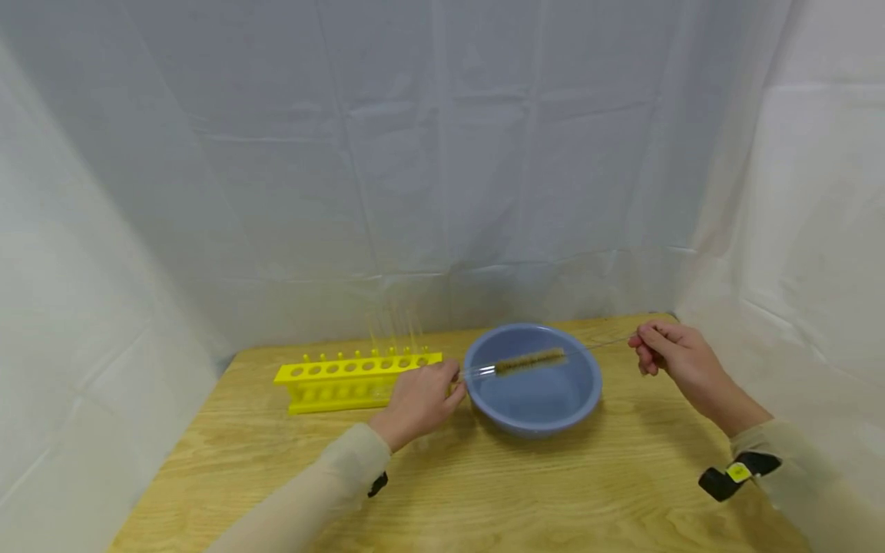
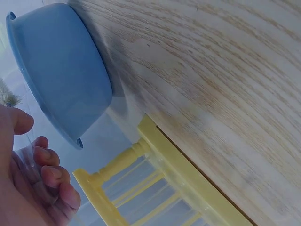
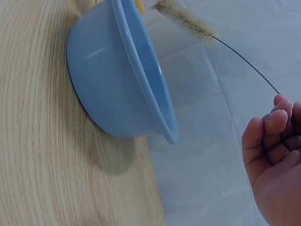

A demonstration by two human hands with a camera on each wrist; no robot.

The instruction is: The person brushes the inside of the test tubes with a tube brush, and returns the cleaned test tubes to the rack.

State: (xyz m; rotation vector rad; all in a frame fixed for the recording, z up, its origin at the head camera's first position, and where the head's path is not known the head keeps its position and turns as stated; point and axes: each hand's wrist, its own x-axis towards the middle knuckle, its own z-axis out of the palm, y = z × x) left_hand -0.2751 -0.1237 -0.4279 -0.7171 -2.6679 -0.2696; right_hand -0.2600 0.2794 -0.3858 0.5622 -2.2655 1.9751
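Note:
My left hand [image 1: 423, 398] grips a clear glass test tube [image 1: 477, 372], which lies nearly level at the left rim of the blue basin. In the left wrist view the fingers curl round the tube. Between finger and thumb, my right hand [image 1: 681, 367] pinches the twisted wire handle of a test tube brush [image 1: 531, 361]. The tan bristles hang over the basin [image 1: 534, 418], most of them outside the tube, with the brush tip right at the tube's mouth. In the right wrist view the wire [image 3: 249, 63] runs from the bristles to the fingertips.
A yellow test tube rack [image 1: 359, 380] stands left of the basin, its right end close behind my left hand. Several clear tubes [image 1: 394, 330] stand upright at its back pegs. White sheeting [image 1: 442, 169] surrounds the wooden table [image 1: 484, 499] at the back and sides.

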